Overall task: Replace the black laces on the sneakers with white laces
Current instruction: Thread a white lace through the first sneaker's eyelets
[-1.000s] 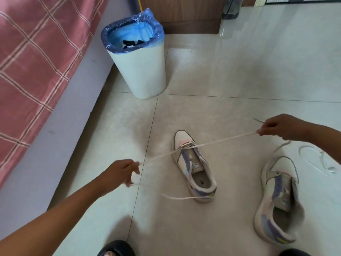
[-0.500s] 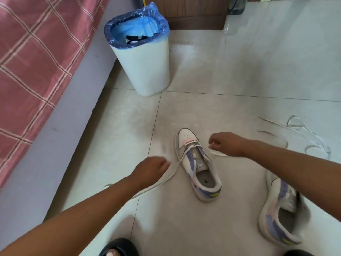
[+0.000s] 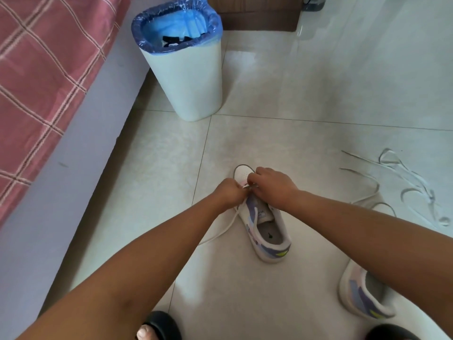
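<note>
A white sneaker with purple panels [image 3: 267,231] lies on the floor tiles, toe pointing away from me. My left hand [image 3: 226,192] and my right hand [image 3: 268,185] meet over its front eyelets, each pinching the white lace [image 3: 226,230] threaded there. One lace end trails off the shoe's left side onto the floor. The second sneaker [image 3: 362,298] lies at the lower right, partly behind my right forearm. A loose white lace [image 3: 402,182] lies in loops on the floor at the right. Black laces [image 3: 175,40] lie inside the bin.
A white waste bin with a blue liner [image 3: 186,69] stands beyond the shoe. A bed with a red checked cover [image 3: 44,77] runs along the left. Wooden furniture [image 3: 257,18] stands at the far wall. My black slippers [image 3: 161,325] show at the bottom edge.
My hands held the lace stretched wide apart a second ago. They have come together over the sneaker's toe end, and the lace now hangs slack beside the shoe.
</note>
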A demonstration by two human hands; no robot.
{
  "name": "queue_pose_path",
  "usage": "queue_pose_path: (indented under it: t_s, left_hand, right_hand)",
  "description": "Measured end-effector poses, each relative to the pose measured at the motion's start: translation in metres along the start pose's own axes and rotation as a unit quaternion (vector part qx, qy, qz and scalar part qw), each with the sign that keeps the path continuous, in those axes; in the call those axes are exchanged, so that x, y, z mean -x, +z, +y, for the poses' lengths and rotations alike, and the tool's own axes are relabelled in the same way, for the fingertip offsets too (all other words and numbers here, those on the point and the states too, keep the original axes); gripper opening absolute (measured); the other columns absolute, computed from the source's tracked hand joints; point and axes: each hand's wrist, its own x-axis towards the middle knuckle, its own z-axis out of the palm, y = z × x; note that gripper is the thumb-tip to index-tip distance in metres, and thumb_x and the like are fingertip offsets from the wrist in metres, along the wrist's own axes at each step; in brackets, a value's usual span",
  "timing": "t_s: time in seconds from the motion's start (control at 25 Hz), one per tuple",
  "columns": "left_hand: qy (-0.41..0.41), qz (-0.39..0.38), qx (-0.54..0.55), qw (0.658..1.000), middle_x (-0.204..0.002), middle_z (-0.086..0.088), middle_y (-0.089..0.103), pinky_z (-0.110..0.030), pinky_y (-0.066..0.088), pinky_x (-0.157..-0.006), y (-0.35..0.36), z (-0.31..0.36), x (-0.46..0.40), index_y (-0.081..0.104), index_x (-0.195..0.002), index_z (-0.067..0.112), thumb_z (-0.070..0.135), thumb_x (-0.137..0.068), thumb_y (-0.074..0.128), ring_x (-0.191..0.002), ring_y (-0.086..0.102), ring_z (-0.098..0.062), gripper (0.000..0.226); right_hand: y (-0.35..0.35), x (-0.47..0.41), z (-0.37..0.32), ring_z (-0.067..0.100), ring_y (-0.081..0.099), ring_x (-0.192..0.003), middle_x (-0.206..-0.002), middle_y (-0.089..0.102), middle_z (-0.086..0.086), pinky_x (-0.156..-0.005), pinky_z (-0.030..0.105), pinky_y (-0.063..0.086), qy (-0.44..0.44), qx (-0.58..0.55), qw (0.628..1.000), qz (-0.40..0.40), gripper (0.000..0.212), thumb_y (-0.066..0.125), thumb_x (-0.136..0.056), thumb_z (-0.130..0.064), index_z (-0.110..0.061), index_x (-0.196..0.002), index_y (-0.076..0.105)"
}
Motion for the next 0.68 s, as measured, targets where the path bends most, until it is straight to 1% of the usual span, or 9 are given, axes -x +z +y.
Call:
queue_pose_path:
  t_s: [0.12, 0.16, 0.24, 0.32, 0.36, 0.48, 0.56, 0.6, 0.68]
  left_hand:
    - [0.005, -0.011, 0.016, 1.000, -0.066, -0.002, 0.054, -0.021, 0.043, -0.057, -0.001, -0.005, 0.004, 0.057, -0.077, 0.008, 0.025, -0.090, 0.058, -0.063, 0.054, -0.015, 0.021]
    - [0.009, -0.018, 0.012, 1.000, -0.066, -0.002, 0.054, -0.020, 0.042, -0.055, -0.002, -0.005, 0.005, 0.057, -0.076, 0.008, 0.023, -0.090, 0.058, -0.062, 0.053, -0.013, 0.021]
    - [0.009, -0.047, 0.004, 0.999, -0.070, -0.002, 0.056, -0.017, 0.042, -0.053, -0.005, -0.002, 0.007, 0.058, -0.077, 0.009, 0.020, -0.091, 0.054, -0.063, 0.053, -0.011, 0.018]
    - [0.001, -0.075, 0.017, 0.997, -0.074, -0.002, 0.059, -0.012, 0.043, -0.045, -0.009, -0.001, 0.011, 0.058, -0.086, 0.007, 0.019, -0.093, 0.049, -0.066, 0.056, -0.010, 0.017]
    - [0.000, -0.084, 0.032, 0.996, -0.075, -0.003, 0.061, -0.010, 0.043, -0.045, -0.011, -0.002, 0.015, 0.058, -0.088, 0.007, 0.020, -0.094, 0.047, -0.067, 0.058, -0.011, 0.018]
    - [0.013, -0.104, 0.046, 0.993, -0.075, -0.001, 0.063, -0.020, 0.045, -0.064, -0.025, -0.017, 0.026, 0.062, -0.084, 0.012, 0.027, -0.093, 0.053, -0.071, 0.060, -0.013, 0.020]
    - [0.018, -0.101, 0.042, 0.994, -0.079, 0.001, 0.062, -0.024, 0.044, -0.070, -0.034, -0.031, 0.034, 0.063, -0.086, 0.013, 0.028, -0.092, 0.056, -0.074, 0.057, -0.011, 0.017]
    - [0.017, -0.088, 0.061, 0.994, -0.082, 0.001, 0.063, -0.024, 0.044, -0.072, -0.036, -0.037, 0.037, 0.063, -0.088, 0.014, 0.028, -0.092, 0.056, -0.077, 0.058, -0.011, 0.016]
    - [0.025, -0.034, 0.112, 0.993, -0.089, 0.002, 0.064, -0.024, 0.045, -0.074, -0.036, -0.043, 0.039, 0.061, -0.095, 0.015, 0.029, -0.094, 0.053, -0.085, 0.060, -0.013, 0.016]
  right_hand:
    - [0.003, 0.000, 0.002, 0.030, 0.050, -0.096, -0.109, 0.053, 0.012, -0.066, 0.035, 0.033, -0.047, 0.034, 0.998, 0.025, 0.025, 0.046, -0.093, -0.018, -0.011, -0.114, 0.057]
    - [0.002, 0.000, 0.003, 0.030, 0.050, -0.094, -0.109, 0.053, 0.013, -0.067, 0.036, 0.035, -0.063, 0.031, 0.997, 0.029, 0.025, 0.047, -0.093, -0.016, -0.010, -0.114, 0.058]
    - [0.002, 0.000, 0.002, 0.032, 0.052, -0.092, -0.108, 0.055, 0.015, -0.068, 0.038, 0.038, -0.103, 0.029, 0.994, 0.035, 0.025, 0.049, -0.091, -0.012, -0.008, -0.112, 0.061]
    - [0.000, 0.001, 0.001, 0.031, 0.053, -0.095, -0.109, 0.056, 0.012, -0.072, 0.039, 0.042, -0.131, 0.047, 0.990, 0.024, 0.025, 0.045, -0.093, -0.014, -0.010, -0.111, 0.062]
    - [0.000, 0.001, 0.000, 0.029, 0.053, -0.097, -0.110, 0.057, 0.010, -0.074, 0.038, 0.043, -0.129, 0.047, 0.990, 0.020, 0.025, 0.043, -0.095, -0.016, -0.010, -0.110, 0.061]
    - [0.000, -0.001, -0.001, 0.025, 0.053, -0.097, -0.105, 0.057, 0.006, -0.071, 0.035, 0.041, -0.059, -0.042, 0.996, 0.046, 0.020, 0.042, -0.096, -0.020, -0.010, -0.103, 0.059]
    - [0.002, -0.002, -0.001, 0.025, 0.053, -0.095, -0.101, 0.056, 0.006, -0.070, 0.033, 0.039, -0.027, -0.090, 0.994, 0.060, 0.018, 0.044, -0.096, -0.020, -0.010, -0.100, 0.058]
    - [0.003, -0.002, -0.001, 0.025, 0.053, -0.094, -0.101, 0.056, 0.007, -0.070, 0.033, 0.039, -0.028, -0.098, 0.993, 0.063, 0.018, 0.045, -0.096, -0.021, -0.009, -0.100, 0.058]
    - [0.003, 0.000, -0.003, 0.027, 0.053, -0.090, -0.099, 0.057, 0.010, -0.070, 0.035, 0.040, -0.058, -0.089, 0.992, 0.070, 0.020, 0.049, -0.095, -0.022, -0.007, -0.099, 0.061]
